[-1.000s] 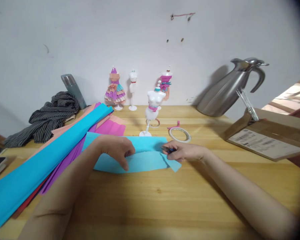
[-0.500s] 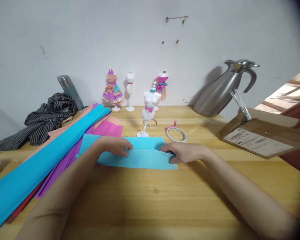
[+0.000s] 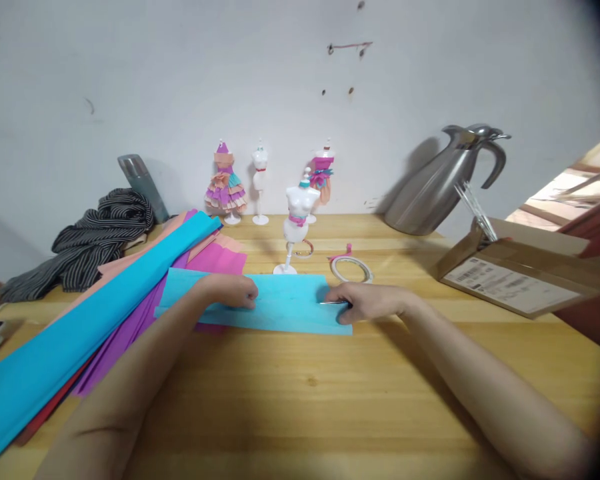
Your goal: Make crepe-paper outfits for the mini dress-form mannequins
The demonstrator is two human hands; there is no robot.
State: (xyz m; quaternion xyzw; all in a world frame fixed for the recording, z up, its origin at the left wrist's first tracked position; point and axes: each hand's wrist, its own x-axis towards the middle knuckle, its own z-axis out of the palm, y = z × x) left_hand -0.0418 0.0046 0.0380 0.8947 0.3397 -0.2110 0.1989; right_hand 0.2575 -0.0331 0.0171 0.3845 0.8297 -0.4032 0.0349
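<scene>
A light blue sheet of crepe paper [image 3: 290, 303] lies across the table in front of me. My left hand [image 3: 233, 291] is closed at the sheet's left part, thumb and fingers pinching the paper. At its right end, my right hand [image 3: 367, 303] grips what looks like scissors [image 3: 336, 303]; a thin metal blade and a dark handle show, the rest hidden by my fingers. The blade points left across the paper. Just beyond the sheet stands a small white dress-form mannequin [image 3: 297, 213] with a teal neck band and a pink waist band.
Rolled crepe paper [image 3: 105, 320] in blue, purple and peach lies left. Behind are a paper-dressed mannequin [image 3: 225, 180], two more mannequins, and a tape roll [image 3: 351, 269]. A steel jug [image 3: 435, 180] and cardboard box [image 3: 510, 273] stand right; a striped cloth [image 3: 100, 233] and flask [image 3: 143, 183] left.
My left hand has shifted slightly left and its fingers have closed more. The slit line across the blue paper shows less, and more of the blade shows at my right hand.
</scene>
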